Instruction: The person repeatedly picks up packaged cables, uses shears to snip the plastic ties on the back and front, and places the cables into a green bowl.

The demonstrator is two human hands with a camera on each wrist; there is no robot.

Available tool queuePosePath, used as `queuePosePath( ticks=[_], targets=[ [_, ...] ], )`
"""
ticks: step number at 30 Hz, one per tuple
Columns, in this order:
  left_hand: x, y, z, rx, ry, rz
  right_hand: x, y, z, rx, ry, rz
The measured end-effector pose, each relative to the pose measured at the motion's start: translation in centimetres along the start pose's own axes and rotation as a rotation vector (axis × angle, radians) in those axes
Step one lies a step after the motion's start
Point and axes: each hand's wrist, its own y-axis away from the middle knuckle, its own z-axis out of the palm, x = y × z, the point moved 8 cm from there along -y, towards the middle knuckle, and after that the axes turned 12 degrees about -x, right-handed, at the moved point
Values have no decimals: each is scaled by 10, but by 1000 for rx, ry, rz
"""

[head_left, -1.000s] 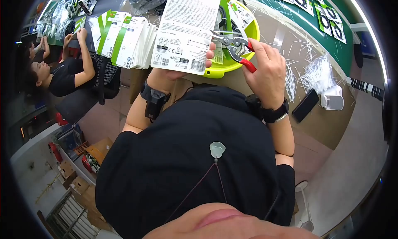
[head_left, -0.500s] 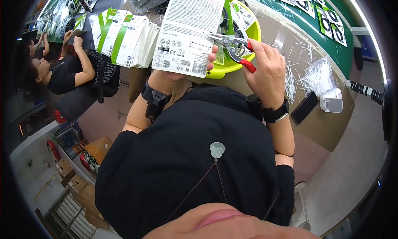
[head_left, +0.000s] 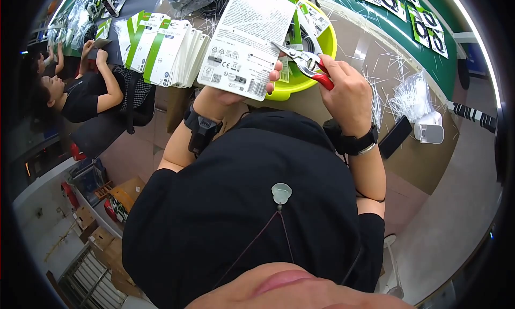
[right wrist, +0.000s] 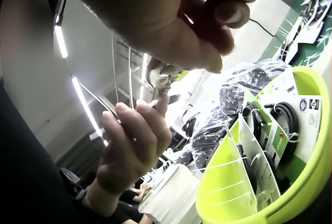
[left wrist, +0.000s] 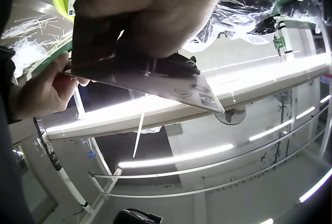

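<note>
In the head view my left hand (head_left: 230, 97) holds a printed white card (head_left: 247, 41) from beneath, with fingertips showing at its right edge. My right hand (head_left: 348, 92) grips the red handles of cutting pliers (head_left: 303, 60), whose jaw tips are at the card's right edge. In the left wrist view the card (left wrist: 176, 92) is seen nearly edge-on under the left hand (left wrist: 150, 11). A white tie strip (left wrist: 139, 133) hangs below it. In the right wrist view the right hand (right wrist: 155, 22) is close to the camera, above the left hand (right wrist: 135, 141).
A lime green basket (head_left: 331, 46) of carded cables stands behind the pliers. White-and-green cards (head_left: 161, 51) are stacked at left. Cut tie strips (head_left: 375, 89), a plastic bag (head_left: 410, 94) and a black phone (head_left: 395, 137) lie at right. Another person (head_left: 91, 102) sits at far left.
The card has shifted slightly right and tilted. My right hand has moved a little right and down with the pliers, whose angle has changed.
</note>
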Motion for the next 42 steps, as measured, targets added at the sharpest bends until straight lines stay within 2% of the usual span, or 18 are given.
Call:
queuePosePath(
  ticks=[2, 5, 7, 9, 10, 19, 23, 26, 29, 30, 33, 39, 42],
  targets=[
    [0, 1, -7, 90, 20, -11, 7, -1, 8, -76, -74, 51],
    [5, -2, -13, 179, -16, 60, 11, -1, -6, 161, -197, -37],
    [7, 1, -17, 228, -32, 91, -6, -2, -9, 151, -137, -109],
    [10, -3, -13, 105, -167, 109, -26, 1, -14, 146, -1, -226],
    [11, -5, -10, 42, -232, 118, -27, 1, -14, 147, 1, -222],
    [6, -9, 1, 64, -223, 131, -38, 0, -11, 117, 33, -276],
    [7, -7, -4, 158, -298, 150, -39, 1, -7, 76, 46, -266],
    [6, -8, -1, 38, -287, 138, -32, 0, 3, -7, 51, -224],
    [1, 4, -20, 127, -191, 72, -12, -4, 14, -43, -237, -122],
    [-2, 7, -27, 171, -141, 42, -13, -7, 11, -37, -234, -126],
    [-7, 1, -16, 154, -134, 12, -21, -7, -10, 177, -72, -160],
    [-13, -8, -4, 132, -205, -13, -32, -12, -8, 181, -17, -186],
    [-15, -9, -8, 97, -105, 14, -34, -12, -9, 191, -21, -208]
  ],
)
